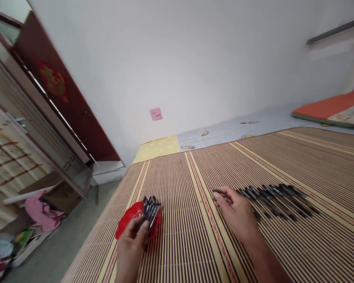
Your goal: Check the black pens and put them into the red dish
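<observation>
Striped bamboo mat (194,236) covers the bed beside a white wall. Near its left edge, the left hand (132,239) grips a bundle of dark pens (150,208) over a red bowl (129,220). Toward the middle, the right hand (236,212) rests with fingers (221,194) loosely curled, touching a row of pens (280,200).

We count two hands: our left hand (135,236) and right hand (237,212). We see one red dish (126,222), one handful of pens (150,208), one spread of pens (280,200) too many to count.
</observation>
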A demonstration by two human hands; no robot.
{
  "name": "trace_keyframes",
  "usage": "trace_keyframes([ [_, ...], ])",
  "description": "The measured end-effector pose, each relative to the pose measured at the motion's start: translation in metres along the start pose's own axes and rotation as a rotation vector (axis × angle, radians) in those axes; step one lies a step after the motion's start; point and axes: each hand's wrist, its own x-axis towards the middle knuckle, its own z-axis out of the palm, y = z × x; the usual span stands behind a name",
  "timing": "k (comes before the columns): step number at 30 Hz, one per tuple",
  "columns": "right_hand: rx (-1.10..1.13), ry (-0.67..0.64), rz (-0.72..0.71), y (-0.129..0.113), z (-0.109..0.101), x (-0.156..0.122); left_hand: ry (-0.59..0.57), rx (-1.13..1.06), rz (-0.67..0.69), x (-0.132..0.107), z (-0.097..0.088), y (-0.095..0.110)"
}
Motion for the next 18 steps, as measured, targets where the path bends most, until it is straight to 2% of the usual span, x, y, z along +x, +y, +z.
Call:
trace_keyframes([
  [3,-0.038,-0.017,-0.003,0.001,-0.002,0.000,0.073,0.123,-0.001,0.042,-0.039,-0.018],
  [6,-0.078,-0.059,-0.005,0.002,-0.002,0.001,0.057,0.244,-0.007,0.075,-0.052,-0.029],
  [10,-0.058,-0.055,0.020,0.007,-0.002,0.003,-0.030,0.280,-0.028,0.098,-0.040,-0.038],
  [14,-0.054,-0.050,0.023,0.010,-0.002,0.004,-0.113,0.325,-0.057,0.103,-0.024,-0.049],
  [18,-0.055,-0.053,0.018,0.007,-0.002,0.004,-0.152,0.359,-0.085,0.104,-0.016,-0.059],
])
